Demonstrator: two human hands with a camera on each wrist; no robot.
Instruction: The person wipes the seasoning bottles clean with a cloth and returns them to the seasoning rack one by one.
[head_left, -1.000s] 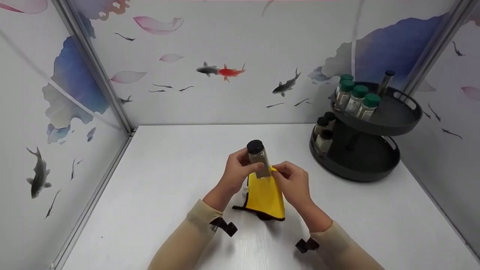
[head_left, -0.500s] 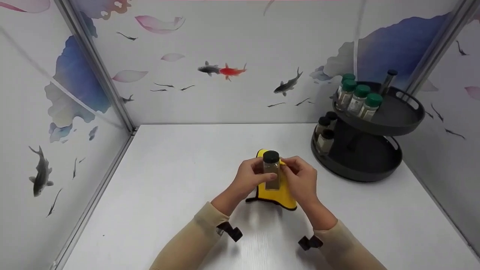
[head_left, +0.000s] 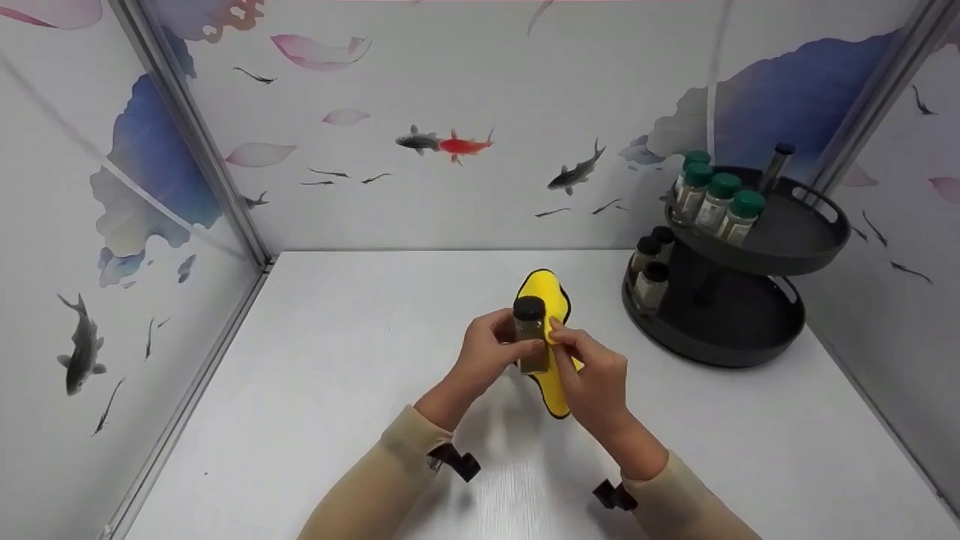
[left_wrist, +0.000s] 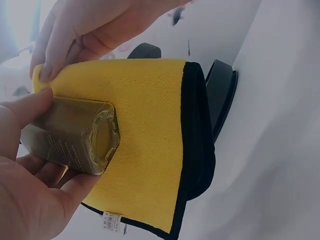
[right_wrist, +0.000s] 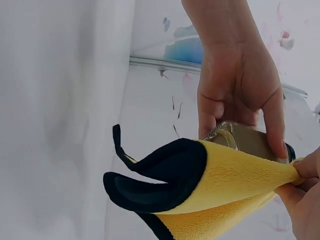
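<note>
My left hand [head_left: 486,349] grips a clear spice jar [head_left: 531,349] with a black cap, thumb across its front. Brownish powder seems to fill it, and its square base shows in the left wrist view. My right hand [head_left: 596,375] pinches a yellow cloth [head_left: 555,394] with black edging between thumb and fingers, close to the jar's side. In the left wrist view the cloth [left_wrist: 150,125] hangs against the jar [left_wrist: 70,132], and a small white tag [left_wrist: 114,222] sits on its edge. The right wrist view shows the cloth [right_wrist: 240,170] draped in folds, partly covering the jar.
A dark two-tier round rack [head_left: 750,337] stands at the back right. Its upper tier holds several green-capped jars [head_left: 718,201] and a slim dark-capped bottle [head_left: 776,169]. Black-capped jars [head_left: 652,285] stand on the lower tier. White patterned walls enclose the white table [head_left: 337,360].
The cloth has gone from hanging below the jar to lying behind and along its right side. The jar, first moved right and down, is back slightly left; both hands keep their hold.
</note>
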